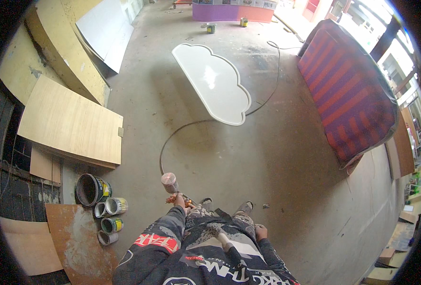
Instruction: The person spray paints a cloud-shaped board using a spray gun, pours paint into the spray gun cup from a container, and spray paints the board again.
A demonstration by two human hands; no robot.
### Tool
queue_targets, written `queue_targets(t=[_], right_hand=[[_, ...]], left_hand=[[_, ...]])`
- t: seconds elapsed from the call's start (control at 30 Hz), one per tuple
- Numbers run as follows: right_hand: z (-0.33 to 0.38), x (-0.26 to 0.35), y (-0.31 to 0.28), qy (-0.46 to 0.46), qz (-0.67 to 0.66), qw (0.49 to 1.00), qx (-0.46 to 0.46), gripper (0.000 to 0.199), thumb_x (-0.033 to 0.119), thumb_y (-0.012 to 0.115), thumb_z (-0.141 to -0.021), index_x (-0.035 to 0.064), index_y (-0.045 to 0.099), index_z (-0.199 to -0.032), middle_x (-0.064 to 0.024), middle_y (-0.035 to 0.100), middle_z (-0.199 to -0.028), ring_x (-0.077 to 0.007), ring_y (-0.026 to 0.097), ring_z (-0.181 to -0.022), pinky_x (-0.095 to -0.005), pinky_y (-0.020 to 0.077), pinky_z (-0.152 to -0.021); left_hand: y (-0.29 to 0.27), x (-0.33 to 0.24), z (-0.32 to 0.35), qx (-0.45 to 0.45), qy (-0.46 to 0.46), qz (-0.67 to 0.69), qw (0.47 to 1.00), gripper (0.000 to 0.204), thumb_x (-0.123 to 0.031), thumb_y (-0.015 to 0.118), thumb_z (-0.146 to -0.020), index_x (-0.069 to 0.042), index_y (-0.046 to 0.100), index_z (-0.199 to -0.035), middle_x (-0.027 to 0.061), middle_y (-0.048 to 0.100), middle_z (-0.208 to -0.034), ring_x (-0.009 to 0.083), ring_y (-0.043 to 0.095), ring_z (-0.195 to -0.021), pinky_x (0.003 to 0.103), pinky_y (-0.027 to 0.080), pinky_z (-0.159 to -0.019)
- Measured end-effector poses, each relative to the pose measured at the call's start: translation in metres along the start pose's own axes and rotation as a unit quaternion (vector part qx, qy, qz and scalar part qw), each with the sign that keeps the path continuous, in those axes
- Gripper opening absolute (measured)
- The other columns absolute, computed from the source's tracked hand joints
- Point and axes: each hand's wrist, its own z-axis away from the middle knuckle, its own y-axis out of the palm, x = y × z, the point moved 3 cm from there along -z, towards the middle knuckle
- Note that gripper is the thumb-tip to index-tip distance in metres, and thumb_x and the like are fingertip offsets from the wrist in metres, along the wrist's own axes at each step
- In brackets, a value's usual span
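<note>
The left hand [179, 200] has its fingers wrapped around the grip of a paint spray gun [171, 184], whose capped cup stands upright just above the fist, with a dark hose [182, 129] looping from it across the concrete floor [267, 171] toward the cloud-shaped panel. That cloud-shaped white panel [213, 81] lies flat well ahead of the gun, its top already an even, glossy white, so the coating looks largely laid on; whether its edges or another coat remain cannot be judged from here. The gun points away from the panel's surface and no spray is visible. The right hand [261, 232] hangs low beside the person's leg, apparently empty, though its fingers are too small to tell whether they are curled or loose. Left of the gun sit several opened paint tins [101, 204], their contents unreadable. The panel's support is hidden beneath it.
</note>
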Motion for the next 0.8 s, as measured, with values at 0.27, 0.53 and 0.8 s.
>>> queue_targets(t=[0.27, 0.53, 0.8], right_hand=[[0.012, 0.012, 0.010, -0.001, 0.029, 1.000, 0.011, 0.023, 0.005, 0.053, -0.080, -0.0024, 0.065, -0.097, -0.0096, 0.067, -0.087, -0.0183, 0.063, -0.075, -0.0293, 0.0512, -0.068], [0.020, 0.018, 0.012, -0.014, 0.057, 0.998, -0.003, 0.024, 0.007, 0.053, -0.079, -0.0030, 0.067, -0.096, -0.0100, 0.068, -0.088, -0.0182, 0.063, -0.077, -0.0288, 0.0508, -0.070], [0.024, 0.029, 0.016, -0.012, 0.046, 0.999, 0.007, 0.024, 0.007, 0.055, -0.077, -0.0033, 0.067, -0.096, -0.0104, 0.068, -0.087, -0.0181, 0.063, -0.076, -0.0285, 0.0505, -0.070]], left_hand=[[-0.017, -0.005, -0.022, 0.010, 0.049, -0.027, 0.998, 0.039, -0.044, 0.050, -0.087, -0.014, 0.039, -0.109, 0.0149, 0.048, -0.100, 0.0368, 0.052, -0.082, 0.068, 0.048, -0.073], [-0.012, -0.006, 0.001, -0.006, -0.001, 0.000, 1.000, 0.046, -0.045, 0.052, -0.085, -0.013, 0.036, -0.114, 0.0171, 0.046, -0.106, 0.0381, 0.051, -0.092, 0.068, 0.045, -0.081], [-0.007, -0.008, 0.004, -0.025, 0.021, -0.003, 0.999, 0.050, -0.045, 0.051, -0.085, -0.011, 0.034, -0.118, 0.0200, 0.045, -0.114, 0.0422, 0.050, -0.100, 0.067, 0.045, -0.084]])
